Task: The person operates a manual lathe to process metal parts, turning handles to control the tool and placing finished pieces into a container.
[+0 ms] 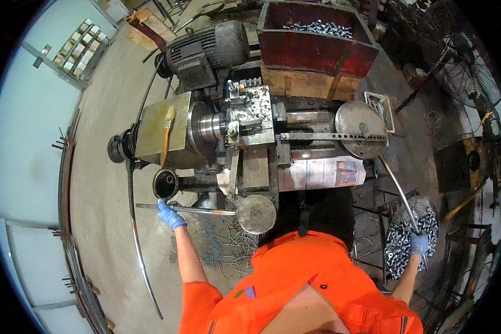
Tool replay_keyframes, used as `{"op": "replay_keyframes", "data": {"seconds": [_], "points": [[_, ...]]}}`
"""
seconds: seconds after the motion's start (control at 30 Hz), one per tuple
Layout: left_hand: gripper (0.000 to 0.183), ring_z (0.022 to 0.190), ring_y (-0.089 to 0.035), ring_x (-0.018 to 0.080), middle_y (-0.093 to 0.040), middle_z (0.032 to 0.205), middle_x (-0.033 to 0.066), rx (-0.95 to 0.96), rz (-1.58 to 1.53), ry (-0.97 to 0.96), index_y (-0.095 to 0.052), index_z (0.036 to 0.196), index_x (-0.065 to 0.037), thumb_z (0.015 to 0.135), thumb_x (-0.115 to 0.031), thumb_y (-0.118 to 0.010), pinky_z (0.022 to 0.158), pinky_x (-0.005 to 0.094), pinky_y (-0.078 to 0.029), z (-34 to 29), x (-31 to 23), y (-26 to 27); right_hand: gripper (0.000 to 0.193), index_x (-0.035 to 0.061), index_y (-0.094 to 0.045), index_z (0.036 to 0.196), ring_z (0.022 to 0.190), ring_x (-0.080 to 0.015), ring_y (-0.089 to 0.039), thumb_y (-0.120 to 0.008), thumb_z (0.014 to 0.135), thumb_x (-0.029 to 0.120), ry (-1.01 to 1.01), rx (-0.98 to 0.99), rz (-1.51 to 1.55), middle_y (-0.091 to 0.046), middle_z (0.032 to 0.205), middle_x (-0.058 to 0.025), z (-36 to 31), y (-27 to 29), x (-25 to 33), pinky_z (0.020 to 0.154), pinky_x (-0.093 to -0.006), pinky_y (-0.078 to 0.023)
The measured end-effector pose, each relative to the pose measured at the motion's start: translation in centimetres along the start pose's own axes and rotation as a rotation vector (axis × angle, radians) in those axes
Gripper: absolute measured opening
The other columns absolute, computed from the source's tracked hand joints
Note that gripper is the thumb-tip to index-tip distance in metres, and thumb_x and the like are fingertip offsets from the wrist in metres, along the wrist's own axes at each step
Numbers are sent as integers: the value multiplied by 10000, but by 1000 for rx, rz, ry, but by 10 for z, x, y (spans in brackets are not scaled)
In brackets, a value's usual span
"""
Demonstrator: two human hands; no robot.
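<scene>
Left hand (171, 216) closed around horizontal steel rod (206, 210); right hand (418, 244) gripping long curved lever (398, 192) over basket of bolts (398, 250).

Both arms are coming up from the lower edge in orange short sleeves, forearms bare, blue gloves on both hands. Left hand (171, 215) is reaching forward and left, arm nearly straight, fingers curling closed in a grip. Right hand (418, 244) is stretching out to the right, elbow slightly bent, fingers curling down, grip unclear.
</scene>
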State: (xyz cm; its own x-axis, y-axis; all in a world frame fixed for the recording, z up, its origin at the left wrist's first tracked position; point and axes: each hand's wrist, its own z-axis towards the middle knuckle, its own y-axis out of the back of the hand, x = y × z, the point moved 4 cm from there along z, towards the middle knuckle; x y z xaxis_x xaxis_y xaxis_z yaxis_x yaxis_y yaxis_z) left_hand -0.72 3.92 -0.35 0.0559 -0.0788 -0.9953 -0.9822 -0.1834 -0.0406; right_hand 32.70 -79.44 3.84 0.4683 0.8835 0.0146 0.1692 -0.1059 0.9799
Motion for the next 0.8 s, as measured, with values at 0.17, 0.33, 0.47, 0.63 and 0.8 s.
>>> {"op": "replay_keyframes", "data": {"seconds": [0.17,0.33,0.47,0.63,0.8], "points": [[335,408,-484,163,-537,510,96,8,29,-14,-554,735,-32,864,-339,-521,410,285,-410,4,-14,-7,504,162,-608,1071,970,-319,-552,-648,654,442,284,-431,-157,-608,1020,-139,-10,-14,95,891,-478,-372],[380,431,-492,149,-552,539,67,18,36,-17,-628,846,12,874,-346,-502,430,271,-388,14,-5,3,411,183,-635,1052,1070,-349,-508,-583,723,425,438,-230,-260,-597,1078,-114,17,11,157,936,-474,-353],[387,452,-487,136,-552,575,48,-4,56,-26,-630,878,18,881,-344,-493,455,264,-390,13,8,4,410,185,-650,1029,1119,-358,-476,-544,765,480,429,-280,-322,-598,1083,-105,63,39,182,980,-477,-311],[347,459,-456,104,-519,569,14,-21,94,-32,-598,841,-27,866,-367,-535,442,250,-354,3,5,0,422,194,-625,1062,1158,-352,-431,-468,827,508,444,-360,-366,-543,1178,-88,149,61,237,954,-538,-301],[379,450,-510,131,-532,538,54,-14,92,40,-559,828,-39,854,-417,-549,434,241,-396,3,18,1,512,168,-467,1265,1234,-302,-368,-534,800,370,343,-309,-554,-487,1255,-98,169,77,312,1016,-545,-237]]}}
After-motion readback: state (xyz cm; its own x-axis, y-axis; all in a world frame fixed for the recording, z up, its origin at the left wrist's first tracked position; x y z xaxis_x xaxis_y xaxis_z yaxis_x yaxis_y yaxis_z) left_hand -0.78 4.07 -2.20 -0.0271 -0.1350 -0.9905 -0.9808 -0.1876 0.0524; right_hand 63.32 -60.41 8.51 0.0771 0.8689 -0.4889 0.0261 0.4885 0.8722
